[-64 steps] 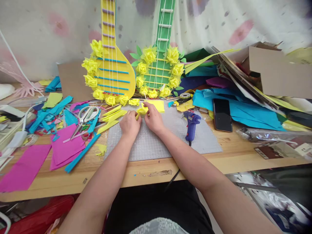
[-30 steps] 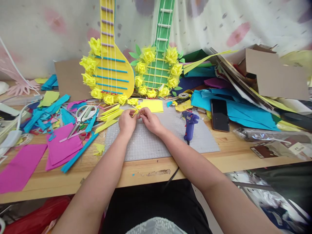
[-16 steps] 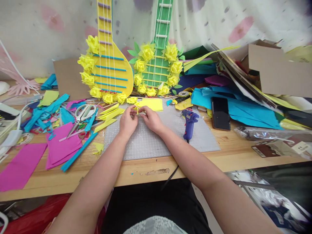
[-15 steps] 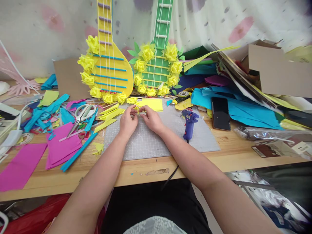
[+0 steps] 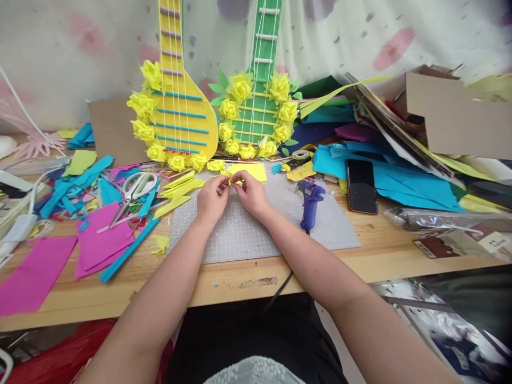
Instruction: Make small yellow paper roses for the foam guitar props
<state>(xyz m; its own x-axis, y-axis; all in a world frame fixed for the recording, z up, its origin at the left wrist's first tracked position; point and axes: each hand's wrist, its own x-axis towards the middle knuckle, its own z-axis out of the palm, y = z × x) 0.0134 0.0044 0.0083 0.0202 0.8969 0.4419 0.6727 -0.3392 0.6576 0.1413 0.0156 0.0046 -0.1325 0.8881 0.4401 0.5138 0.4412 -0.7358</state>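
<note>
My left hand and my right hand meet over the back of the grey cutting mat. Their fingertips are pinched together around a small bit of yellow paper, mostly hidden by the fingers. Just behind them lie a yellow paper flower and a stack of yellow paper. Folded yellow paper strips fan out left of my left hand. A blue glue gun rests on the mat to the right.
Behind stand a yellow paper guitar and a green one, both edged with yellow flowers. Scissors, magenta sheets and blue scraps crowd the left. A phone lies on blue paper at the right.
Both hands have shifted slightly to the right, and their fingertips have drawn closer together. Less of the yellow paper shows between them.
</note>
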